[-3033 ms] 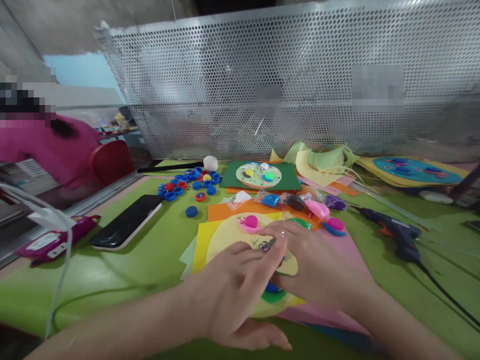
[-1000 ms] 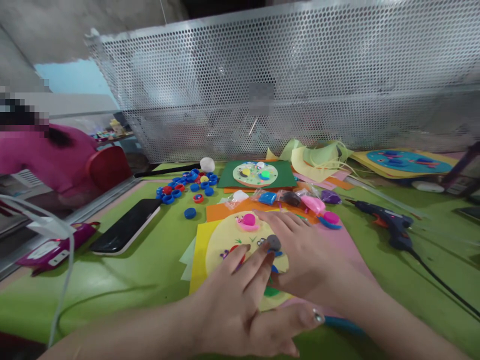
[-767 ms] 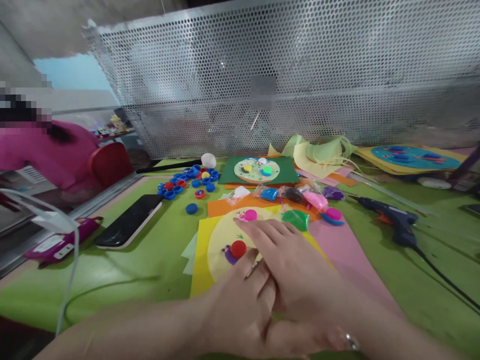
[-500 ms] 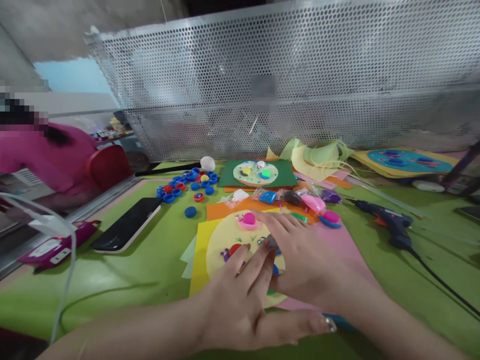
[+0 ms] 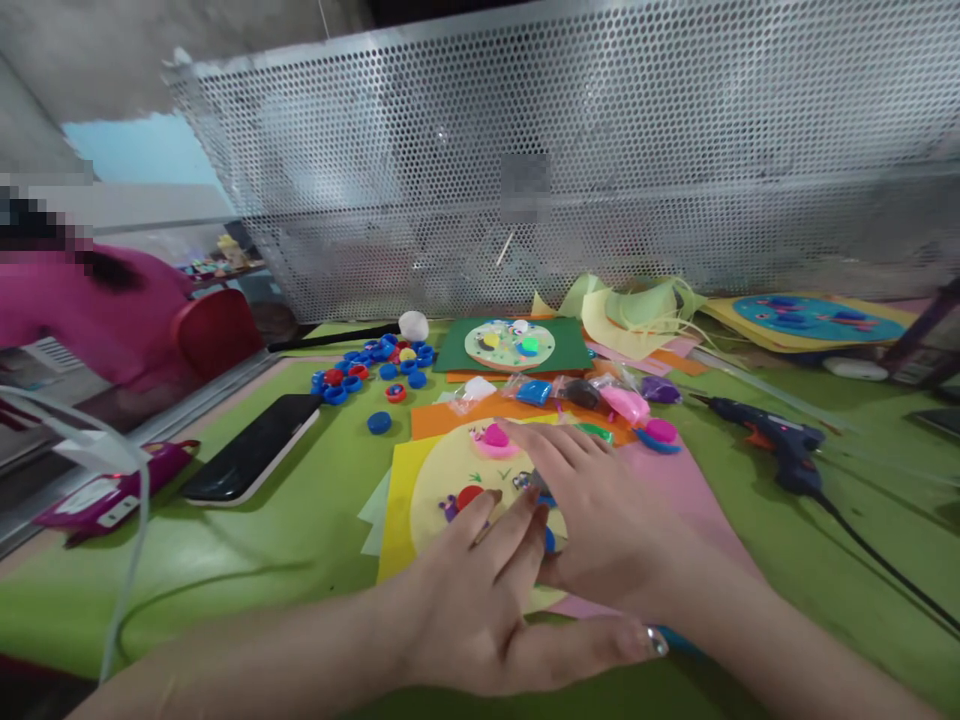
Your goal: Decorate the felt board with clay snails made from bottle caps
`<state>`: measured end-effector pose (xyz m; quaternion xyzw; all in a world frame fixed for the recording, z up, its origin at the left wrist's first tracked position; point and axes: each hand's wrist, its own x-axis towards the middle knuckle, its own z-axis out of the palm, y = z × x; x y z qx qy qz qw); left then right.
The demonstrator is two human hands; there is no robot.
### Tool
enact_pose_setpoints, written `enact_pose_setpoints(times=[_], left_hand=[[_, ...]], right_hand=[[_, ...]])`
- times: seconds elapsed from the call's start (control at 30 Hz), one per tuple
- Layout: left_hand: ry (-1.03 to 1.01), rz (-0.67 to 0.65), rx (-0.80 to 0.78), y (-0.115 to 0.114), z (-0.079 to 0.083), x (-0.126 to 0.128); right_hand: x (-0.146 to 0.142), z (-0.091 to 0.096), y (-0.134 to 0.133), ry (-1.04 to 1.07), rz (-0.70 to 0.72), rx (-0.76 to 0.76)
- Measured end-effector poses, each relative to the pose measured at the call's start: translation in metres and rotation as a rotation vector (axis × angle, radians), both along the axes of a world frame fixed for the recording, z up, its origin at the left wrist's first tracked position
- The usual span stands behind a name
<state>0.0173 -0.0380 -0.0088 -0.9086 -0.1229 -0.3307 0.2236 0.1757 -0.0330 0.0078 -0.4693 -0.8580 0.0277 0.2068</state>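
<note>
A round cream paper disc (image 5: 435, 470) lies on a yellow sheet (image 5: 394, 510), decorated with bottle caps and clay. My left hand (image 5: 480, 610) spreads over its lower part, fingers stretched and thumb pointing right. Its fingertips come near a red cap (image 5: 470, 497) with purple clay and a small grey-and-blue figure. Flat across the disc's right side rests my right hand (image 5: 611, 500), fingers extended, open. Just left of its fingertips is a pink clay piece (image 5: 495, 436). A blue cap under the hands is partly hidden. Neither hand visibly grips anything.
Loose bottle caps (image 5: 360, 375) and a black phone (image 5: 255, 450) are at the left. Bagged clay (image 5: 577, 393) lies behind the disc, and a glue gun (image 5: 780, 440) at right. A decorated disc on green card (image 5: 450, 350) stands near the mesh panel (image 5: 600, 150).
The view has shifted very slightly. Both hands keep nearly the same pose over the disc.
</note>
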Motion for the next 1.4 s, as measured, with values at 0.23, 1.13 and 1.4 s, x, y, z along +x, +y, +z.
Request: enact_pose_setpoints(times=[0.23, 1.13, 1.4], left_hand=[[-0.026, -0.113, -0.104, -0.002, -0.007, 0.007], [-0.004, -0.138, -0.223, 0.007, 0.003, -0.012], [-0.076, -0.088, -0.214, -0.002, 0.001, 0.012]], right_hand=[[-0.009, 0.003, -0.007, -0.014, 0.134, -0.035], [0.020, 0.001, 0.003, -0.003, 0.032, -0.023], [-0.006, 0.000, 0.000, -0.085, 0.124, -0.151]])
